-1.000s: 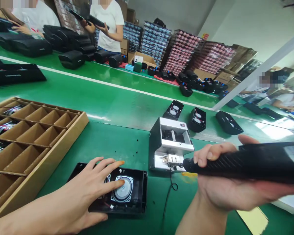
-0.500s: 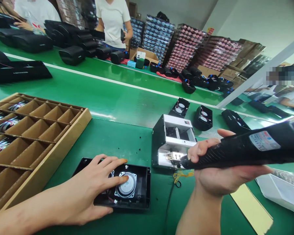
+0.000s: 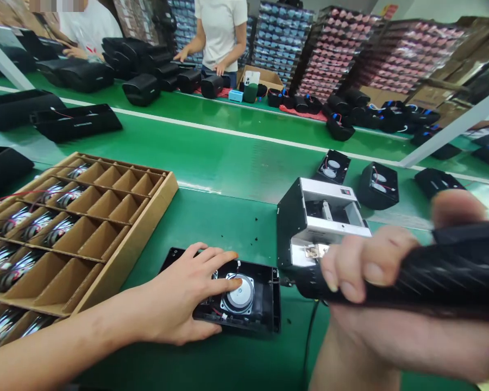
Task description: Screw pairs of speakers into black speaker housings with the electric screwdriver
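My left hand [image 3: 191, 293] lies across a black speaker housing [image 3: 264, 304], thumb along its near side and fingers spread over its far edge and inside. One fingertip touches the round silver speaker driver [image 3: 239, 293] mounted in the housing. My right hand [image 3: 378, 277] is wrapped around a black electric screwdriver [image 3: 444, 271], held nearly level. Its bit points left and meets the right end of the housing; whether it sits on a screw is too small to tell. Just behind the tool stands a black and silver screw feeder [image 3: 295, 222].
On the left, a divided cardboard box [image 3: 146, 228] holds several speaker drivers. Small dark screws [image 3: 256, 239] lie on the green table. Open housings with drivers [image 3: 378, 184] stand behind the feeder. Across the belt [image 3: 228, 146], people work among black speakers [image 3: 140, 89].
The screwdriver has come from the feeder's front to the right end of the housing. My left hand stays on the housing. My view has shifted left, and the person opposite has lowered a hand.
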